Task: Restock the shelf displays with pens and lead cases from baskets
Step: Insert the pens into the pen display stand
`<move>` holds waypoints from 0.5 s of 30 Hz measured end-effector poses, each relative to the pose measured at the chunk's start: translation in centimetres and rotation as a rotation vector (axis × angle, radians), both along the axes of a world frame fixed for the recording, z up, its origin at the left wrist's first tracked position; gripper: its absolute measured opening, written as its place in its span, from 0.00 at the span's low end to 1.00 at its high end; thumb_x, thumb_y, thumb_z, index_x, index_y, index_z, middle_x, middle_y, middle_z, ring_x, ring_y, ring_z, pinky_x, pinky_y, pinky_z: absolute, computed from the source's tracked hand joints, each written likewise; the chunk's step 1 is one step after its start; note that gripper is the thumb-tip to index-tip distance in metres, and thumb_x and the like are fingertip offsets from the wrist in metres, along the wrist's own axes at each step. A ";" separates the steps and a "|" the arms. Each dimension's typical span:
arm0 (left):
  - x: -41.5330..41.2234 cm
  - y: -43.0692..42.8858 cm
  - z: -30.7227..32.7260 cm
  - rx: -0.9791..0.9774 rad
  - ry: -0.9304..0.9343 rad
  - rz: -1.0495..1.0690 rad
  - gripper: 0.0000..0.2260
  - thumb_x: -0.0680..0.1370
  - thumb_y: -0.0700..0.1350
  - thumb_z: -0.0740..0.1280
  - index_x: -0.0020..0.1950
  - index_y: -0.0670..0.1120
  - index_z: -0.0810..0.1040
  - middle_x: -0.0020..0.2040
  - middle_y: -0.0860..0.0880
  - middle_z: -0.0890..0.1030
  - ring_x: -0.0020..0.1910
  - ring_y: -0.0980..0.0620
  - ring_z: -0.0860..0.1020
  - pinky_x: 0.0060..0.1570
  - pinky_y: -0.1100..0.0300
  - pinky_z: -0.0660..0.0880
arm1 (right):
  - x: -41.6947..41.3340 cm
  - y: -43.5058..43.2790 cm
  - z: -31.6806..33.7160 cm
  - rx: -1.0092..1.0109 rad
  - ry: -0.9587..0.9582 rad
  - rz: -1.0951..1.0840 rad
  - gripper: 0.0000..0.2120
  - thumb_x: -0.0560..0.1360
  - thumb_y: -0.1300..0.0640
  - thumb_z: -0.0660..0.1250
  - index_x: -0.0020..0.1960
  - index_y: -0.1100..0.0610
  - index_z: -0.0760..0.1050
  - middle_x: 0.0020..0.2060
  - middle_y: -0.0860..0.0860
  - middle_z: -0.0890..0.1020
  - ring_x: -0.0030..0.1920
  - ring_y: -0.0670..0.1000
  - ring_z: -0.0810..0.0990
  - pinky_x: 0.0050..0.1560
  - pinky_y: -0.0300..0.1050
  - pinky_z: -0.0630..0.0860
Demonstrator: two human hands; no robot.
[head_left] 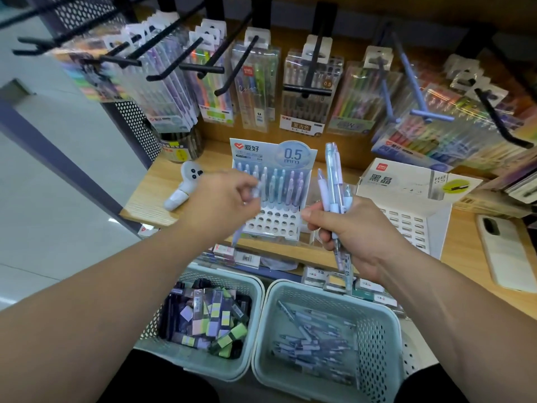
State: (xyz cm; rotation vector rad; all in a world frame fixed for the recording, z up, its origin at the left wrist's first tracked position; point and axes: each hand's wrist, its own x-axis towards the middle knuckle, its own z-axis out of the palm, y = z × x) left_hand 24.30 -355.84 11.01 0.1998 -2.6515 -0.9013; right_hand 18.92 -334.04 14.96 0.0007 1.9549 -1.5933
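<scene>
Left hand [223,199] pinches pen [257,187] over display [276,222] holes

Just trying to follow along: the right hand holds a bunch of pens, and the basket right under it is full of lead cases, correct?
Not quite. The right hand does hold a bunch of pens, but the right basket under it holds loose pens; the lead cases fill the left basket. The head view shows this.

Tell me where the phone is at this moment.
In the head view the phone lies flat on the wooden shelf at the far right, just right of the white lead-case display box.
</scene>
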 end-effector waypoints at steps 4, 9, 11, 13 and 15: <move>-0.5 -2.7 -0.6 0.142 -0.016 0.279 0.03 0.73 0.39 0.74 0.42 0.45 0.82 0.34 0.49 0.82 0.36 0.47 0.82 0.43 0.46 0.81 | -0.3 0.8 -0.1 0.027 -0.009 0.000 0.06 0.71 0.61 0.77 0.45 0.60 0.81 0.33 0.54 0.81 0.28 0.47 0.74 0.28 0.40 0.71; -0.7 -2.4 -1.2 -0.036 -0.028 0.263 0.01 0.75 0.40 0.73 0.45 0.43 0.84 0.35 0.50 0.81 0.38 0.46 0.81 0.46 0.50 0.79 | -0.4 1.5 -0.1 0.048 0.006 0.000 0.04 0.73 0.68 0.71 0.43 0.60 0.80 0.31 0.54 0.81 0.28 0.48 0.74 0.28 0.40 0.71; -1.2 -2.3 -0.8 -0.091 -0.049 0.266 0.03 0.76 0.41 0.72 0.44 0.42 0.84 0.36 0.48 0.82 0.39 0.44 0.81 0.47 0.52 0.77 | -0.5 1.6 0.0 0.047 0.010 -0.008 0.04 0.73 0.68 0.71 0.43 0.60 0.80 0.32 0.54 0.82 0.28 0.48 0.74 0.28 0.41 0.72; -1.7 -2.5 -0.3 -0.111 -0.099 0.262 0.05 0.74 0.42 0.72 0.41 0.42 0.84 0.34 0.46 0.83 0.37 0.44 0.80 0.43 0.51 0.78 | -0.6 1.8 0.0 0.046 0.008 -0.013 0.04 0.73 0.67 0.72 0.44 0.61 0.80 0.33 0.55 0.82 0.28 0.48 0.74 0.29 0.41 0.72; -2.1 -2.6 0.2 -0.109 -0.153 0.263 0.06 0.73 0.42 0.72 0.36 0.43 0.83 0.30 0.47 0.82 0.33 0.47 0.79 0.38 0.50 0.79 | -0.7 2.0 -0.1 0.048 0.008 -0.008 0.04 0.73 0.67 0.72 0.46 0.62 0.80 0.34 0.55 0.82 0.28 0.48 0.74 0.29 0.40 0.72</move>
